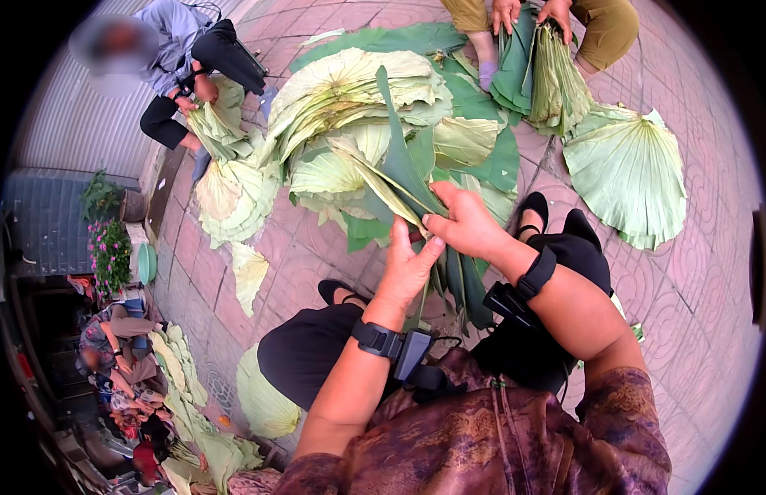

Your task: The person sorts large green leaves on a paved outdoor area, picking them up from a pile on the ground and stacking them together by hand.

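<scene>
Both my hands are closed on a small bunch of folded lotus leaves (406,169), dark green on one side and pale yellow-green on another. My left hand (406,268) grips its lower part from the left, thumb up. My right hand (472,223) pinches it from the right, close to the left thumb. Darker green leaf ends (468,290) hang below my hands, between my knees. Just beyond the bunch lies a large pile of flat, pale lotus leaves (350,95), partly hidden by it. My palms cannot be seen.
At the top right, another person's hands (531,13) hold folded leaves above a fan of pale leaves (634,177). A person at upper left handles a leaf stack (234,194). A single leaf (267,394) lies by my left knee. Several people sit near leaves (185,388) at lower left.
</scene>
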A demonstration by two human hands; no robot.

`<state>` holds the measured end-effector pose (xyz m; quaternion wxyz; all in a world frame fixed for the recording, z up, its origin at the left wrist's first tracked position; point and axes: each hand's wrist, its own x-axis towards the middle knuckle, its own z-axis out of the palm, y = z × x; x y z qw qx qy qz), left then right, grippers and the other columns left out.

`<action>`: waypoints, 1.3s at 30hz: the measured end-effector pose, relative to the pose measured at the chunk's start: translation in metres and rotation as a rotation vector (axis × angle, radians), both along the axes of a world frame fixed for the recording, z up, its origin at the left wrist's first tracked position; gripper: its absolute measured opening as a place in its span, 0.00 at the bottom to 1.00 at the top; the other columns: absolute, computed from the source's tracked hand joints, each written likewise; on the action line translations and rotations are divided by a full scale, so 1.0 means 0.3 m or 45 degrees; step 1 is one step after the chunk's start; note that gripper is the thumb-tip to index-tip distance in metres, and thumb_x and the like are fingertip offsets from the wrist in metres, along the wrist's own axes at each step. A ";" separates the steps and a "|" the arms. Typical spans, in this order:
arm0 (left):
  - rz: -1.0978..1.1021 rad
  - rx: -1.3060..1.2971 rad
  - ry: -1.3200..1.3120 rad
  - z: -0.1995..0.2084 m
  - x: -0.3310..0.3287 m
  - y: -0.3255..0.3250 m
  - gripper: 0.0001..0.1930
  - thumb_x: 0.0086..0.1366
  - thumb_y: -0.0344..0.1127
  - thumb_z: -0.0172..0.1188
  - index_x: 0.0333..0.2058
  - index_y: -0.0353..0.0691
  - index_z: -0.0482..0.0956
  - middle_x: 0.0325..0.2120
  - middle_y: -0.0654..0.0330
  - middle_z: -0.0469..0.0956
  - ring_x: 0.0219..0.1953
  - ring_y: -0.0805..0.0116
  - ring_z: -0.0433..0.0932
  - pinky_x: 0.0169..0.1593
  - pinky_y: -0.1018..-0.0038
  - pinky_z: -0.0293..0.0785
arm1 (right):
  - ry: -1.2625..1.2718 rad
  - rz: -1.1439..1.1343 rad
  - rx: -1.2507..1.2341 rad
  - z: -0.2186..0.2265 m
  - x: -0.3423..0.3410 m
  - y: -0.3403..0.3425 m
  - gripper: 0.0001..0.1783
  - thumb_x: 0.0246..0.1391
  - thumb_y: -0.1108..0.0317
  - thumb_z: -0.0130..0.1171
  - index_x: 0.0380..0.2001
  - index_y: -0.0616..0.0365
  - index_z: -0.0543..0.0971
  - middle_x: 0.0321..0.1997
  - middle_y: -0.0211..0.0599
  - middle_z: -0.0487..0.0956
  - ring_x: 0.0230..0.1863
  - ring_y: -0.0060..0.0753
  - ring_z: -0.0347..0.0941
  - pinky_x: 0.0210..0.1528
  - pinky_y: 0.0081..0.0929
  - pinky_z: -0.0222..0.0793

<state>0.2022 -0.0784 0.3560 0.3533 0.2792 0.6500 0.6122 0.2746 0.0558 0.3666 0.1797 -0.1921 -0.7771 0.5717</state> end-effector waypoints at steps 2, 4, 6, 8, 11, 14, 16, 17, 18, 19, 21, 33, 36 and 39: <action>-0.043 -0.028 -0.100 0.009 -0.005 -0.010 0.44 0.53 0.44 0.68 0.63 0.40 0.50 0.56 0.54 0.61 0.52 0.59 0.66 0.55 0.66 0.66 | -0.058 0.052 -0.047 0.002 -0.001 -0.007 0.19 0.46 0.64 0.59 0.39 0.65 0.73 0.24 0.51 0.77 0.29 0.51 0.75 0.34 0.40 0.69; -0.061 -0.046 -0.135 0.015 -0.004 -0.020 0.46 0.53 0.42 0.69 0.63 0.42 0.48 0.56 0.57 0.61 0.52 0.62 0.66 0.55 0.67 0.65 | -0.075 0.085 -0.132 0.004 0.002 -0.007 0.18 0.47 0.62 0.59 0.39 0.64 0.74 0.24 0.49 0.77 0.28 0.48 0.76 0.33 0.39 0.69; -0.067 -0.027 -0.111 0.014 0.001 -0.026 0.48 0.52 0.40 0.70 0.64 0.45 0.47 0.56 0.60 0.60 0.52 0.66 0.64 0.55 0.69 0.64 | -0.079 0.118 -0.167 0.005 0.003 -0.007 0.18 0.49 0.61 0.59 0.38 0.64 0.74 0.24 0.48 0.78 0.28 0.44 0.76 0.33 0.38 0.70; -0.029 -0.082 -0.096 0.008 0.004 -0.024 0.48 0.51 0.38 0.71 0.64 0.44 0.47 0.56 0.61 0.60 0.52 0.65 0.64 0.54 0.68 0.65 | -0.013 0.146 -0.149 0.003 0.003 -0.009 0.18 0.49 0.60 0.60 0.38 0.63 0.75 0.24 0.48 0.78 0.27 0.42 0.77 0.33 0.37 0.70; -0.011 -0.094 -0.103 -0.005 -0.004 -0.019 0.46 0.51 0.34 0.71 0.63 0.43 0.49 0.56 0.60 0.61 0.51 0.66 0.65 0.54 0.68 0.66 | 0.029 0.139 -0.102 -0.007 0.002 -0.007 0.19 0.50 0.59 0.60 0.38 0.63 0.75 0.24 0.47 0.77 0.27 0.42 0.76 0.32 0.35 0.69; 0.004 -0.101 -0.134 -0.015 -0.015 -0.024 0.40 0.52 0.30 0.68 0.61 0.41 0.53 0.54 0.60 0.62 0.50 0.68 0.66 0.54 0.70 0.65 | 0.047 0.136 -0.065 -0.023 0.005 -0.001 0.20 0.50 0.58 0.60 0.40 0.63 0.75 0.24 0.46 0.77 0.26 0.40 0.74 0.32 0.35 0.69; 0.003 -0.059 -0.164 -0.020 -0.021 -0.032 0.36 0.54 0.27 0.64 0.59 0.40 0.56 0.52 0.60 0.64 0.50 0.69 0.66 0.55 0.71 0.64 | 0.054 0.134 -0.098 -0.038 0.000 0.004 0.20 0.50 0.58 0.61 0.40 0.63 0.75 0.24 0.45 0.76 0.25 0.39 0.73 0.32 0.34 0.68; -0.006 -0.013 -0.183 -0.022 -0.024 -0.036 0.34 0.55 0.26 0.62 0.58 0.39 0.57 0.52 0.60 0.65 0.50 0.70 0.66 0.55 0.72 0.64 | 0.084 0.140 -0.125 -0.046 -0.002 0.005 0.21 0.50 0.58 0.61 0.41 0.64 0.75 0.24 0.45 0.76 0.25 0.38 0.72 0.31 0.34 0.68; -0.024 0.044 -0.207 -0.025 -0.026 -0.041 0.31 0.55 0.25 0.60 0.58 0.38 0.59 0.51 0.60 0.65 0.50 0.71 0.66 0.55 0.73 0.63 | 0.090 0.129 -0.103 -0.054 -0.003 0.005 0.21 0.50 0.57 0.60 0.41 0.64 0.75 0.23 0.45 0.75 0.24 0.37 0.71 0.31 0.34 0.68; -0.010 0.029 -0.228 -0.026 -0.028 -0.047 0.30 0.56 0.24 0.58 0.57 0.38 0.59 0.50 0.61 0.66 0.50 0.72 0.66 0.55 0.73 0.63 | 0.112 0.126 -0.088 -0.062 -0.004 0.006 0.21 0.50 0.57 0.60 0.41 0.64 0.75 0.22 0.44 0.75 0.23 0.36 0.71 0.30 0.34 0.67; 0.013 0.037 -0.288 -0.029 -0.028 -0.063 0.28 0.56 0.23 0.55 0.56 0.37 0.60 0.50 0.61 0.66 0.50 0.72 0.67 0.56 0.74 0.62 | 0.111 0.135 -0.072 -0.072 -0.006 0.003 0.21 0.51 0.57 0.59 0.41 0.64 0.75 0.21 0.44 0.74 0.22 0.35 0.70 0.29 0.34 0.67; 0.082 0.252 -0.785 -0.016 -0.020 -0.197 0.27 0.61 0.35 0.58 0.57 0.39 0.60 0.51 0.59 0.67 0.53 0.66 0.67 0.58 0.67 0.64 | -0.156 0.201 0.162 0.028 0.018 -0.164 0.26 0.45 0.59 0.58 0.45 0.65 0.71 0.21 0.55 0.73 0.27 0.54 0.73 0.32 0.41 0.68; -0.005 0.180 -0.897 -0.026 -0.069 -0.268 0.27 0.61 0.44 0.61 0.54 0.39 0.65 0.48 0.61 0.70 0.50 0.67 0.70 0.55 0.65 0.68 | -0.153 0.248 0.189 0.034 0.002 -0.230 0.28 0.42 0.59 0.60 0.46 0.65 0.71 0.24 0.55 0.75 0.30 0.53 0.75 0.35 0.40 0.69; 0.011 0.133 -0.960 -0.053 -0.100 -0.339 0.24 0.62 0.41 0.60 0.52 0.38 0.67 0.47 0.61 0.72 0.49 0.66 0.71 0.54 0.65 0.69 | -0.122 0.268 0.103 0.022 -0.018 -0.309 0.29 0.39 0.61 0.62 0.46 0.65 0.71 0.27 0.54 0.77 0.32 0.52 0.76 0.37 0.38 0.70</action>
